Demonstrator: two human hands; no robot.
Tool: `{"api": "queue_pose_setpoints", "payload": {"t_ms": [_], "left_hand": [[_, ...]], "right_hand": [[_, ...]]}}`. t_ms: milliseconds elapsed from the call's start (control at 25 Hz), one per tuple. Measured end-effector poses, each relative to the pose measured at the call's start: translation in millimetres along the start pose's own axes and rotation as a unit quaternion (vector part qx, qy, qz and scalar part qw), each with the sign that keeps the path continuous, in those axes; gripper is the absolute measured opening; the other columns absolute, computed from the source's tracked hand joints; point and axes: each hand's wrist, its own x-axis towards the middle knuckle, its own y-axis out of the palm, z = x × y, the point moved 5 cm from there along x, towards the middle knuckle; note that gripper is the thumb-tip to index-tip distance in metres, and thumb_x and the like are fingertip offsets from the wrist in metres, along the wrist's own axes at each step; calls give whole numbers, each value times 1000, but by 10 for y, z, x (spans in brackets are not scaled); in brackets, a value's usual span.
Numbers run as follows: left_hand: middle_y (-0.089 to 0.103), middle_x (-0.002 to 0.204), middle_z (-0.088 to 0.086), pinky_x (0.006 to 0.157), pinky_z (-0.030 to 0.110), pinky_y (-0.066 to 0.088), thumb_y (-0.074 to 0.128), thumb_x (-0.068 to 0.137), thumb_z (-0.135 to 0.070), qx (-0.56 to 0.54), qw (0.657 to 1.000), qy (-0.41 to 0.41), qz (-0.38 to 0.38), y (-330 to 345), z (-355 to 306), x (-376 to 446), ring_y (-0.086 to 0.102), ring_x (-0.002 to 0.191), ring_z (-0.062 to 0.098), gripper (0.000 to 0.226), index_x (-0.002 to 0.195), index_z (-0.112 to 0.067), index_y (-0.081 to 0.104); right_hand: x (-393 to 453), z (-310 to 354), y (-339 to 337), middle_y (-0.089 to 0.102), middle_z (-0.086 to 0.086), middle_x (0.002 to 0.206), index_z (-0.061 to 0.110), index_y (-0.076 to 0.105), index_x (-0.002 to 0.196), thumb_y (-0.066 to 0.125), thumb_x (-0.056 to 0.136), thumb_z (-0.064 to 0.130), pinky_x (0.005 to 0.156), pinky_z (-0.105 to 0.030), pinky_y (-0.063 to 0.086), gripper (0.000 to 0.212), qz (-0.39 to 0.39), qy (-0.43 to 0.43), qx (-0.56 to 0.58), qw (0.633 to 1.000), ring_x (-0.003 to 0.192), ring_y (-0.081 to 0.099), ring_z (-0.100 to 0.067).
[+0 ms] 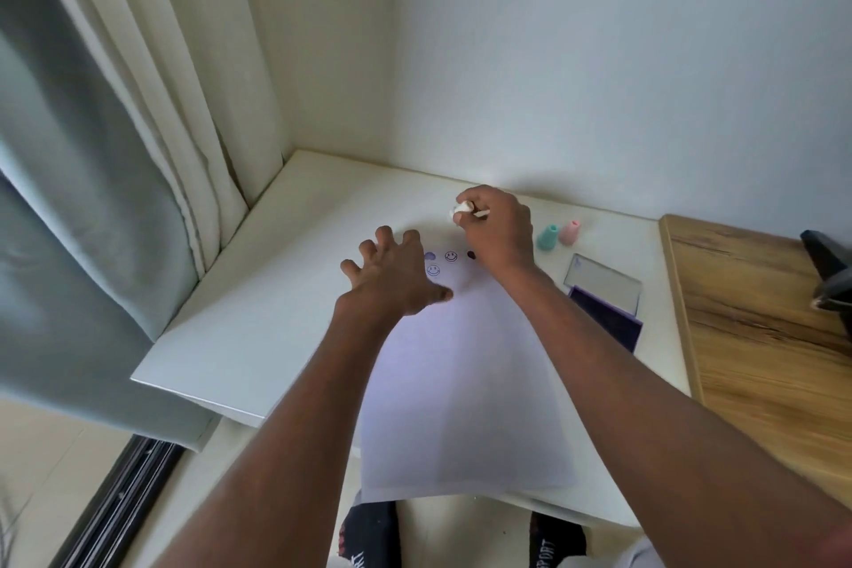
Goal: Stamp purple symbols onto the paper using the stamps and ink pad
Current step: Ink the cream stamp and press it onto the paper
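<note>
A white sheet of paper (465, 392) lies on the white table (258, 304) and hangs over its near edge. Near the sheet's far end are purple prints: two smiley faces (451, 256), a cloud shape and a dark blot. My left hand (392, 272) rests on the paper's far left part with fingers spread. My right hand (495, 228) hovers above the prints, closed on a white stamp (462, 208). A teal stamp (547, 237) and a pink stamp (570, 232) stand to the right. The purple ink pad (608, 318) lies open, its clear lid (601, 286) tilted back.
A wall runs along the table's far edge, and curtains (115, 180) hang at the left. A wooden desk (756, 337) adjoins on the right with a dark object (830, 272) on it. My feet in dark socks show under the table's near edge.
</note>
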Motion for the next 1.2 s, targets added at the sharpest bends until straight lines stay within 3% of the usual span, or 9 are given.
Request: {"api": "queue_pose_setpoints", "payload": {"t_ms": [80,160,360,440,560,680,840,1000,1200], "left_hand": [[45,144,10,106,48,37,70,89,-51,-82,995,18,-50,-106,-94,-5,45,134,34,69,146,-20,46],[58,136,10,100,39,47,67,95,-42,-192,977,45,-81,-213,-218,-61,59,124,30,53,141,-19,55],[78,104,10,86,45,60,57,103,-25,-430,897,78,-70,-270,-471,-385,74,100,29,25,119,-12,72],[80,98,6,81,39,62,61,103,-28,-486,868,70,-67,-184,-505,-572,76,96,26,24,116,-13,74],[80,97,7,83,39,63,76,93,-31,-497,859,110,-47,-65,-668,-659,76,92,27,29,117,-16,77],[80,104,14,94,42,62,86,83,-14,-505,849,156,-18,-42,-904,-535,77,94,31,38,119,-8,77],[79,103,19,93,41,63,85,81,-2,-533,824,187,-38,-22,-943,-357,76,97,38,37,117,-3,77],[79,99,23,87,36,64,84,80,4,-579,794,182,-42,-35,-885,-238,78,85,28,34,112,3,77],[82,95,15,83,35,65,80,81,9,-611,770,184,-12,39,-885,-215,80,87,26,33,113,5,77]], "right_hand": [[-122,-47,-171,80,-7,97,13,78,106,77,89,9,70,-31,57,17,27,130,208,969,82,76,-22],[-363,0,-361,78,-13,101,5,74,112,71,95,5,64,-27,60,17,80,225,370,898,81,77,-25],[-1006,-15,-858,77,-17,109,0,73,109,69,98,10,66,-25,63,16,134,317,594,727,83,79,-21],[-1223,-65,-936,78,-17,111,-2,75,111,71,95,13,66,-25,62,21,157,328,616,699,83,79,-19],[-1272,-162,-951,80,-13,98,1,76,108,72,96,17,63,-25,62,21,157,345,582,719,77,78,-18],[-1124,-219,-1014,80,-8,88,6,74,114,72,96,14,62,-25,61,20,122,336,548,756,78,79,-18],[-947,-266,-1033,80,-9,87,4,74,112,75,94,13,67,-27,64,20,85,308,518,794,76,79,-18],[-824,-208,-1040,80,-9,88,5,76,102,76,93,11,71,-28,65,12,65,294,475,827,71,78,-19],[-845,-230,-1094,78,-15,93,3,75,103,74,94,9,69,-27,65,11,59,302,469,828,71,76,-21]]}}
